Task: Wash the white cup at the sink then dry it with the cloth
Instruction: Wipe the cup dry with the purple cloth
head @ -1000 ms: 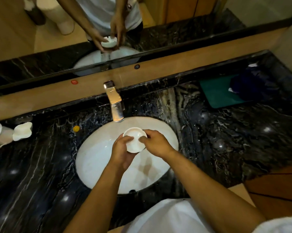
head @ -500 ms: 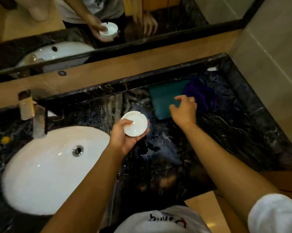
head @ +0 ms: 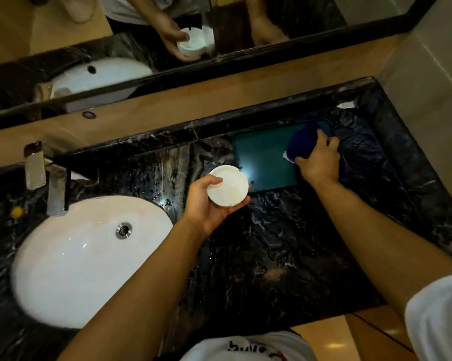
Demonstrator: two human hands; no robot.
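Observation:
My left hand holds the small white cup over the black marble counter, just right of the white oval sink. The cup's mouth tilts up toward me. My right hand reaches to the back right and closes on the dark purple cloth, which lies on a teal tray. Most of the cloth is hidden under that hand.
A metal faucet stands behind the sink at the left. A small yellow object lies beside it. The mirror above the wooden ledge reflects my hands and the cup. A tiled wall bounds the counter on the right.
The cup left the sink in my left hand and moved right over the counter. My right hand let go of the cup, reached to the tray and closed on the purple cloth.

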